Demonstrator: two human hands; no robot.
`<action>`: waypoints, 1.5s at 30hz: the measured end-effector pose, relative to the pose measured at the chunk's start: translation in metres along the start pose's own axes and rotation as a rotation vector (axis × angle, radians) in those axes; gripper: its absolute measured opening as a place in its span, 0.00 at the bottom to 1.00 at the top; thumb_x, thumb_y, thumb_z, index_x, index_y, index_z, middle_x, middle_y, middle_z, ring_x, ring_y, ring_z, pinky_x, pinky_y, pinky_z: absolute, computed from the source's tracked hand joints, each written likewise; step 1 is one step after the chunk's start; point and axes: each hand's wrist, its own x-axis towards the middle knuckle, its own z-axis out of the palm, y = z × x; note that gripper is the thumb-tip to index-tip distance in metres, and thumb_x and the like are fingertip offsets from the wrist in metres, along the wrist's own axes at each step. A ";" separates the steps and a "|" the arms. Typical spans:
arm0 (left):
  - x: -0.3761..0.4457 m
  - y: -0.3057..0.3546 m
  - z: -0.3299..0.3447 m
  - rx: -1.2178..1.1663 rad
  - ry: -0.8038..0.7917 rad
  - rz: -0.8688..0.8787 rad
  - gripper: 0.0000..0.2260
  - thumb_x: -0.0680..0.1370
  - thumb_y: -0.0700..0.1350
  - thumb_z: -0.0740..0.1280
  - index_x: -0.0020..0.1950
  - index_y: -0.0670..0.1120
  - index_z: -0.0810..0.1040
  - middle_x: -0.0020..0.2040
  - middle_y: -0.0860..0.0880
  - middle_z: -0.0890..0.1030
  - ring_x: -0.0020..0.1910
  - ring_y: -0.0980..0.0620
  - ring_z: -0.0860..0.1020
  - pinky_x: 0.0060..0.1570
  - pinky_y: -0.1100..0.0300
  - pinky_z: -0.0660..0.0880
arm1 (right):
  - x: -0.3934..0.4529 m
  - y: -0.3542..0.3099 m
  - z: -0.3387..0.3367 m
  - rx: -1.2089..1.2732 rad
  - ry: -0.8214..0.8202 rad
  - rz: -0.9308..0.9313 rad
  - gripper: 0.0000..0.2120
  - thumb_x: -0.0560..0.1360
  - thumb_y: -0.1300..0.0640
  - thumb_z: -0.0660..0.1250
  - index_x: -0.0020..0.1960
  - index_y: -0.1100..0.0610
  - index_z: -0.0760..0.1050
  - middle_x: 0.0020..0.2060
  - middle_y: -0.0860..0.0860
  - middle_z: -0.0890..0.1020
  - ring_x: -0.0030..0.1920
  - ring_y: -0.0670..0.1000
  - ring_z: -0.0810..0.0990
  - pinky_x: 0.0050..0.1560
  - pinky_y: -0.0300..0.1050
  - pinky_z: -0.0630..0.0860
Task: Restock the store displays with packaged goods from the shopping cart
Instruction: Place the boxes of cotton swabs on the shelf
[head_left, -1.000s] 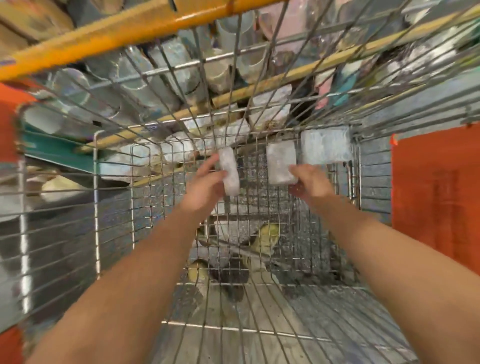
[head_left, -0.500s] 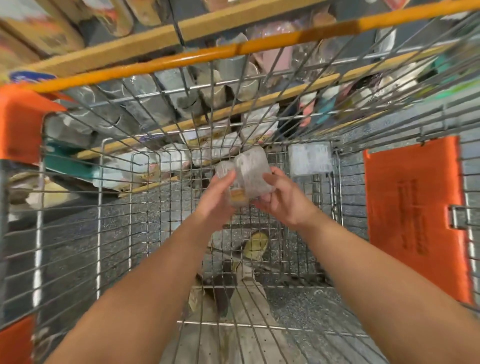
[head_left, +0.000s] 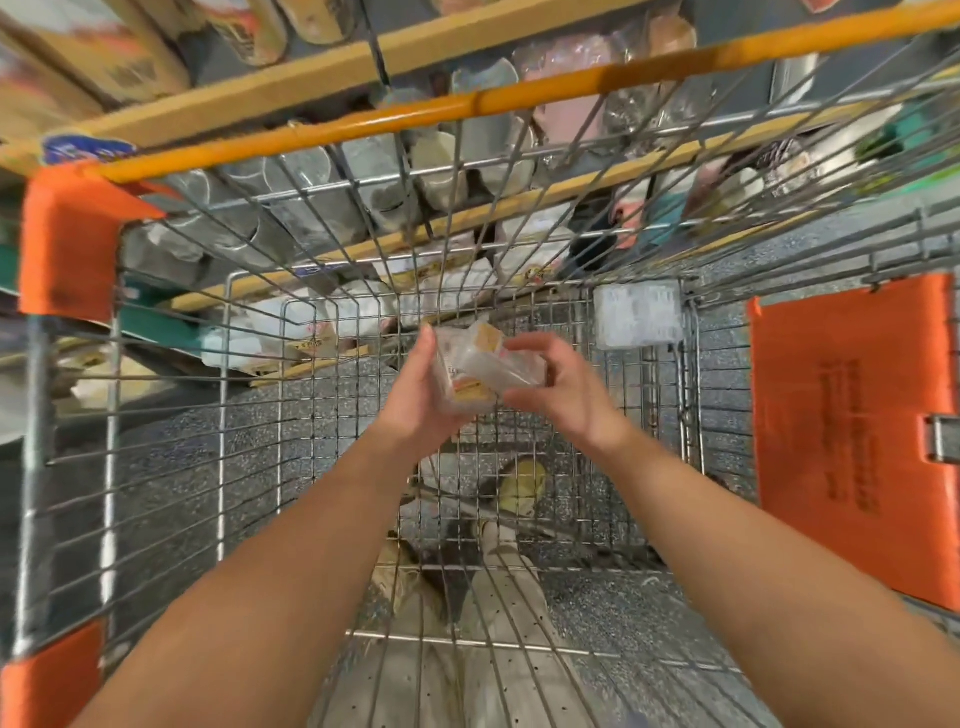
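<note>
Two small clear packets (head_left: 480, 371) with yellow-orange labels are pressed together above the wire shopping cart (head_left: 249, 364). My left hand (head_left: 415, 397) cups them from the left and below. My right hand (head_left: 563, 392) pinches the right-hand packet with thumb and fingers. Both forearms reach in over the cart basket. A third whitish packet (head_left: 638, 314) sits against the cart's far right corner.
Yellow-edged store shelves (head_left: 363, 67) with bagged and wrapped goods rise behind the cart. An orange handle bar (head_left: 467, 106) crosses the top, with orange corner guards left. An orange plastic flap (head_left: 857, 431) stands at right. Speckled grey floor shows through the mesh.
The two packets, held apart one in each hand a second ago, have been brought together between both hands. The view has tilted up, showing more shelves and the orange bar.
</note>
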 end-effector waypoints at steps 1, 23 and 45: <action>0.000 0.000 0.001 0.027 0.001 0.000 0.37 0.73 0.68 0.55 0.73 0.45 0.70 0.67 0.39 0.77 0.65 0.40 0.77 0.60 0.47 0.75 | 0.001 0.000 0.002 -0.026 -0.017 -0.010 0.26 0.70 0.56 0.75 0.67 0.53 0.72 0.54 0.36 0.74 0.49 0.39 0.79 0.44 0.28 0.76; 0.051 -0.037 0.032 0.093 0.229 -0.159 0.11 0.79 0.40 0.67 0.60 0.43 0.72 0.51 0.45 0.82 0.46 0.45 0.83 0.39 0.53 0.83 | 0.070 0.086 -0.085 0.038 0.688 0.453 0.32 0.76 0.44 0.70 0.74 0.58 0.65 0.71 0.56 0.69 0.68 0.56 0.71 0.62 0.44 0.69; 0.042 -0.041 0.001 0.112 0.281 -0.092 0.14 0.79 0.40 0.66 0.64 0.43 0.72 0.57 0.43 0.82 0.51 0.44 0.83 0.52 0.44 0.81 | 0.113 0.065 -0.044 -0.252 0.534 0.465 0.50 0.68 0.38 0.75 0.78 0.56 0.54 0.74 0.57 0.59 0.72 0.61 0.64 0.68 0.57 0.68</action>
